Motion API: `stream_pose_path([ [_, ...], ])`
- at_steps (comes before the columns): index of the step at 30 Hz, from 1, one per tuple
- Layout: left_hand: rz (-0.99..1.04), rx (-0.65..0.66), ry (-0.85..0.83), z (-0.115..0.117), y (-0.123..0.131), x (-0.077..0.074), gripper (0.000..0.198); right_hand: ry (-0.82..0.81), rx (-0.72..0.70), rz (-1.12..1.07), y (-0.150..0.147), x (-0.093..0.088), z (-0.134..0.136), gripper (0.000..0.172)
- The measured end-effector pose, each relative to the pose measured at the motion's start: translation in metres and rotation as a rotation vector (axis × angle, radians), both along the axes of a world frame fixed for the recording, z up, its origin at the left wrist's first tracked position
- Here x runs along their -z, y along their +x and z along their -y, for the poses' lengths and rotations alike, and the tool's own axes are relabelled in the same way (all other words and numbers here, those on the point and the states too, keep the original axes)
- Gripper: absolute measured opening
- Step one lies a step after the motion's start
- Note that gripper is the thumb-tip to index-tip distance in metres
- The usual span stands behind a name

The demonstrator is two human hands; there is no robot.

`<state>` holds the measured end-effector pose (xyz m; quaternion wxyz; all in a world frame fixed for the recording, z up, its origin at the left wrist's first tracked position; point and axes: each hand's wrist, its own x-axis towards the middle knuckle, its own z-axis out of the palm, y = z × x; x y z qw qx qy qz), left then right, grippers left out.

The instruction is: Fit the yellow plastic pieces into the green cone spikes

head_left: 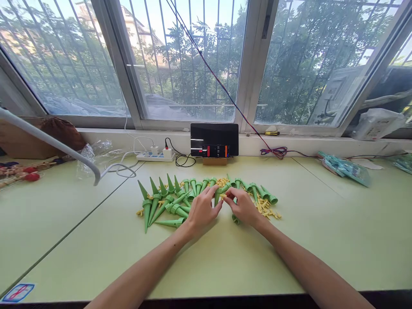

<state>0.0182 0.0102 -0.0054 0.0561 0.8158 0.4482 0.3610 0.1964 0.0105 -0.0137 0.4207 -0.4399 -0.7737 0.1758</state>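
Left hand (pixel 203 207): fingers gripping one green plastic spike (pixel 216 197).
Right hand (pixel 242 206): thumb and finger pinching a small yellow fitting (pixel 223 195) — just beside that spike.
Loose spikes (pixel 155 201): arc beyond both hands.
Tabletop (pixel 231 266): open room between forearms — reaching the near edge.

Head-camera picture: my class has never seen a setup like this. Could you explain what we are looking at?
There is no machine: a person's bare left hand and right hand are seen from a camera worn on the head. On the smooth, pale green table lie green, cone-shaped, plastic-looking spikes and small yellow pieces; a flat black screen stands behind. The left fingers hold one green spike; the right fingers pinch a yellow piece beside it.
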Motion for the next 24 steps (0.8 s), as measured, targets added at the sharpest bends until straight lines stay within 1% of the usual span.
stream_pose_path([
  [7,0.002,0.014,-0.016,-0.0002,-0.0006,0.0012,0.034,0.002,0.010,0.057,0.0015,0.0017,-0.0012,0.017],
  [24,0.037,0.028,-0.002,0.0001,-0.0001,0.0028,0.035,0.040,0.036,0.130,0.0011,-0.0016,0.0001,0.024],
])
